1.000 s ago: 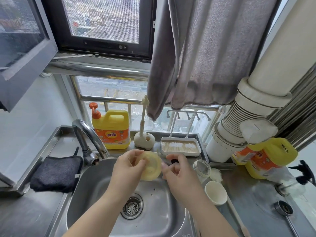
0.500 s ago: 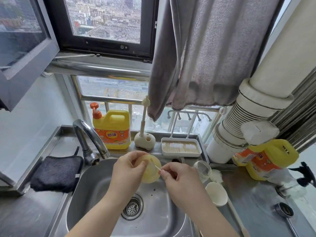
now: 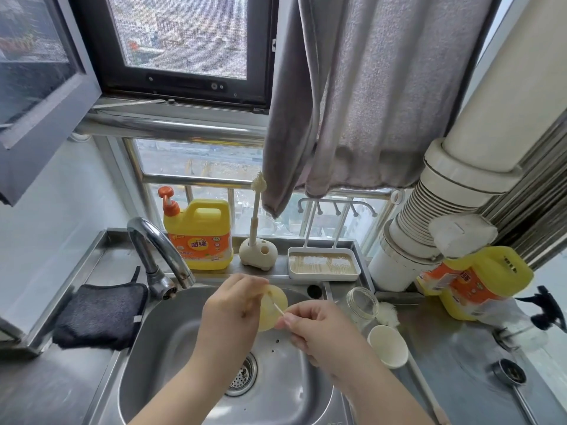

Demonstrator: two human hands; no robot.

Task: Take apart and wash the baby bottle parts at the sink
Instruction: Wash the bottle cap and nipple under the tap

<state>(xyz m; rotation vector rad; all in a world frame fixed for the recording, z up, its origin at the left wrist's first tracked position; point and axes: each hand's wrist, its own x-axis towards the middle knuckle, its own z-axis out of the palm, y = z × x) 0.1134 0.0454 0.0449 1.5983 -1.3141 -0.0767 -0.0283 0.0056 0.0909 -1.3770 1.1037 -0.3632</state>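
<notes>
Yellowish silicone nipple (image 3: 274,308) is sitting over the steel sink (image 3: 171,342), the left hand (image 3: 232,314) gripping its rim, while the right hand (image 3: 319,329) is pinching a thin swab stick (image 3: 277,307) against it. Behind, an orange-labelled yellow detergent jug (image 3: 198,236); its writing is illegible.

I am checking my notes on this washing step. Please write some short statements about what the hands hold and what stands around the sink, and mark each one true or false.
1. The left hand holds a pale yellow round bottle part above the sink. True.
2. The right hand pinches a thin stick that points into the yellow part. True.
3. Water is running from the faucet. False: no stream is visible.
4. The clear glass jar stands left of the sink. False: it is on the right, near the white cup.
5. The dark cloth lies inside the basin. False: it lies on the counter to the left.
</notes>
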